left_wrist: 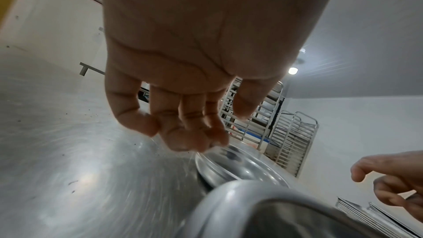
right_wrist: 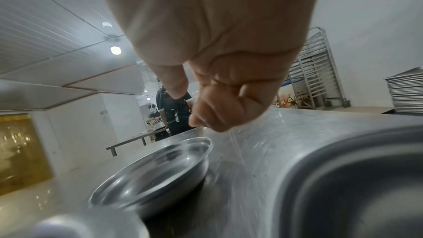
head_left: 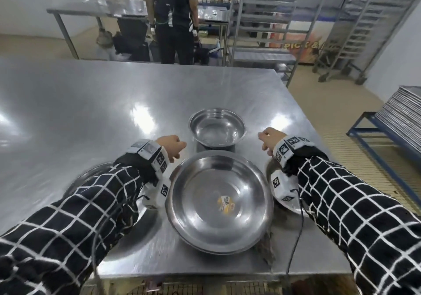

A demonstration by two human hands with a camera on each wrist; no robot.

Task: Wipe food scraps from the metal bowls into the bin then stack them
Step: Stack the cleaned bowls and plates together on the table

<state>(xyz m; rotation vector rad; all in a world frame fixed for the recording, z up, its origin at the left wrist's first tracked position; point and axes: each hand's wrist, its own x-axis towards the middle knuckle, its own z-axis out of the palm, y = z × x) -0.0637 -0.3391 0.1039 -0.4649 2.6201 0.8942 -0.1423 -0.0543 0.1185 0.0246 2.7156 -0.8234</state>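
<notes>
On the steel table (head_left: 91, 103), a small metal bowl (head_left: 217, 127) (left_wrist: 240, 171) (right_wrist: 155, 169) sits on a dark flat base (head_left: 215, 148). Nearer me stands a large metal bowl (head_left: 219, 201) (left_wrist: 263, 211) with a yellow sticker inside. Two more bowls lie partly hidden, one under my left forearm (head_left: 91, 180) and one under my right wrist (head_left: 289, 205) (right_wrist: 354, 187). My left hand (head_left: 174, 146) (left_wrist: 213, 129) hovers left of the small bowl, its fingers loosely curled and holding nothing. To that bowl's right, my right hand (head_left: 270, 138) (right_wrist: 192, 109) also hangs loosely curled and holds nothing. No bin is in view.
Dark scraps (head_left: 268, 247) lie on the table by the large bowl's right front. A person in black (head_left: 175, 19) stands beyond the table's far edge. Metal racks (head_left: 262, 21) stand behind. Stacked trays (head_left: 403, 117) rest on a blue stand at the right.
</notes>
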